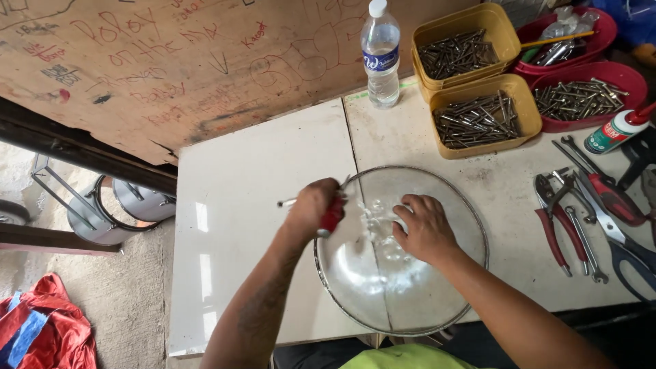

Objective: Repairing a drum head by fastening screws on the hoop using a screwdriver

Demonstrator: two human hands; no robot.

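A round clear glass lid [437, 301] with a metal rim lies on the white tabletop [260, 178], in front of me. My left hand [313, 208] is closed around a red-handled screwdriver [332, 216] at the lid's left edge; its metal shaft sticks out to the left. My right hand [425, 229] rests on the middle of the glass, fingers curled over something small at the centre that I cannot make out.
Two yellow tubs [478, 116] and a red bowl [588, 96] hold several screws at the back right. A water bottle [380, 55] stands behind the lid. Pliers [557, 225], wrenches and red-handled cutters [608, 198] lie at the right. A spray can [615, 131] is there too.
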